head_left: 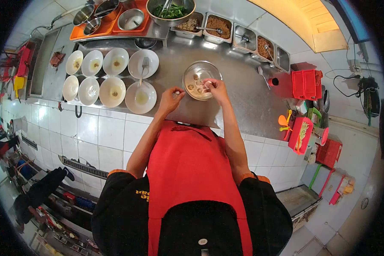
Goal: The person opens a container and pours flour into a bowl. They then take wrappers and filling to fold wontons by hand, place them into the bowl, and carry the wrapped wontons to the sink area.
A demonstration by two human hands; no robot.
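In front of me a round metal bowl [202, 64] stands on the steel counter, with several small round pale pieces [190, 86], like dumplings or meatballs, lying in it. Over the bowl's right side, my right hand [218, 90] pinches a small pale piece [207, 83]. My left hand [170, 102] is just left of the bowl, its fingers curled and thumb near the fingertips; whether anything is between them is too small to make out. Further left are two rows of white bowls [89, 91], several with a little yellowish liquid and seasoning. A fork [145, 67] rests across one.
Steel pans of toppings [218, 28] line the back, beside a large bowl of greens [170, 10]. Orange trays [111, 26] hold metal bowls at the back left. To the right are a spoon [263, 77], red baskets [304, 84] and a red tray [301, 138].
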